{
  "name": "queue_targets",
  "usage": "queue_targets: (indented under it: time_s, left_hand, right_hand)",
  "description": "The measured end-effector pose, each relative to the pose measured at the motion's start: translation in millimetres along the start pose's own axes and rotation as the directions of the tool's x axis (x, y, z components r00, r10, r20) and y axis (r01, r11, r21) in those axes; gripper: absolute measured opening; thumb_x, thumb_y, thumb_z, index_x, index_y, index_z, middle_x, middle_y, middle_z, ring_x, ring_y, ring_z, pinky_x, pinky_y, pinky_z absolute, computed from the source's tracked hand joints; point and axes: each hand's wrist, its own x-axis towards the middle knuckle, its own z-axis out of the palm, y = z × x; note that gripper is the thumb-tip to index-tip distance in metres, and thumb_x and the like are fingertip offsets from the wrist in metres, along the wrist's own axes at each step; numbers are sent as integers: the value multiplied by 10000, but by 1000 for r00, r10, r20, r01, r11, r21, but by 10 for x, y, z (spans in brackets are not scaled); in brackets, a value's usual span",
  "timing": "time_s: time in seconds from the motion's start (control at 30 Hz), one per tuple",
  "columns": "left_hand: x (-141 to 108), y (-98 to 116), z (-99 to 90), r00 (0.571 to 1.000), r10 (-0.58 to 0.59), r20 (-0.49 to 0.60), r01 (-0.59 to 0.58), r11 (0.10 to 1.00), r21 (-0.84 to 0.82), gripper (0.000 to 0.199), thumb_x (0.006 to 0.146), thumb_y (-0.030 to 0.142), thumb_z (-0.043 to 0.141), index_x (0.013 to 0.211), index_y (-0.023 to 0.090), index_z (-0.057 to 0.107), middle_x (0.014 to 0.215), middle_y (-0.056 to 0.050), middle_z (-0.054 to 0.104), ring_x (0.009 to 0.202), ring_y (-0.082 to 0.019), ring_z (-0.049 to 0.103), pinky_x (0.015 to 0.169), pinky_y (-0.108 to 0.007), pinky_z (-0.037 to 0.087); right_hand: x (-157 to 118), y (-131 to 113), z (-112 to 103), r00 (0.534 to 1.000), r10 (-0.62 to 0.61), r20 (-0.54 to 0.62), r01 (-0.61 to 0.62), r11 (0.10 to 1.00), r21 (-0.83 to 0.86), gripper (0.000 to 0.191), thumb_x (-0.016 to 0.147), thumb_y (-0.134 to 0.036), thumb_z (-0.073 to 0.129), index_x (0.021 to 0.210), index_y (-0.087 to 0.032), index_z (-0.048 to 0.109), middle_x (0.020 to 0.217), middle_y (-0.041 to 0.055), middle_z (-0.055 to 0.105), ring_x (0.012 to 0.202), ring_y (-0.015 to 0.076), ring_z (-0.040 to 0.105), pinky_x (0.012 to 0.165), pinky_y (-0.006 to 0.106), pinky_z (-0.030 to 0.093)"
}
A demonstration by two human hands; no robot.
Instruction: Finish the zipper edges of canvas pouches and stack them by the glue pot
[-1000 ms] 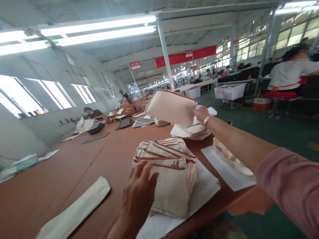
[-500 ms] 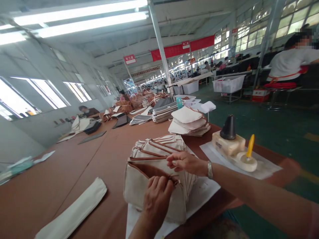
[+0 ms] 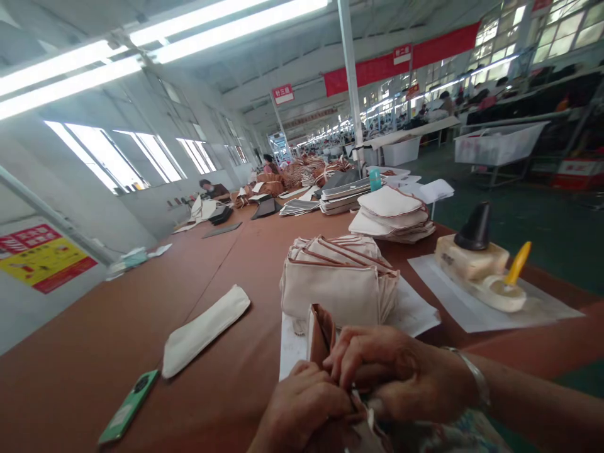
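Observation:
Close to my body, a cream fabric pouch with brown lining (image 3: 321, 333) is gripped in both hands, its mouth pointing away from me. My left hand (image 3: 306, 402) is closed on the pouch's left side. Curled fingers of my right hand (image 3: 401, 371) pinch its edge on the right, and the two hands nearly meet. They hide much of the pouch. Just beyond stands a bundle of similar cream pouches with brown edges (image 3: 333, 289), resting on white paper (image 3: 419, 311). A single long cream fabric piece (image 3: 205, 333) lies flat to the left.
A green phone (image 3: 129, 409) lies at the front left of the brown table (image 3: 226, 396). On the right, a glue container with black nozzle (image 3: 472, 255) stands by a dish with a yellow-handled brush (image 3: 518, 264). Cream panels (image 3: 391, 220) are stacked behind. Another person (image 3: 214, 190) sits far left.
One pouch has come off the front of the bundle and is now close to my body in both hands. The view has swung left, bringing the green phone into sight.

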Motion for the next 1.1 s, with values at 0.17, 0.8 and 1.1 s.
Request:
queue_targets:
  time_s: [0.17,0.8,1.1]
  left_hand:
    - [7,403,-162,951,-255,175,271,960,-74,321,929,419,548,705,192,513,587,31,503,537,-91,424,531,-210,309]
    - [200,285,110,587,-545,599,805,318,-500,262,816,341,694,943,123,624,806,-27,590,712,-123,488,640,-229,350]
    - [227,288,107,567,-601,563,822,369,-434,202,827,327,659,867,130,664,820,-45,648,705,-138,544,625,-233,373]
  right_hand:
    - [-212,-132,191,996,76,-41,-80,989,-127,210,850,-313,618,989,-173,545,961,77,585,858,190,540,756,295,469]
    - [-454,-248,86,902,387,-192,-431,829,-357,215,971,-324,452,847,-163,525,773,-6,512,688,129,412,601,233,343]
    - [-486,-176,155,907,340,-247,-404,867,-291,321,1005,-427,403,844,-164,493,788,5,511,690,126,418,593,226,349]
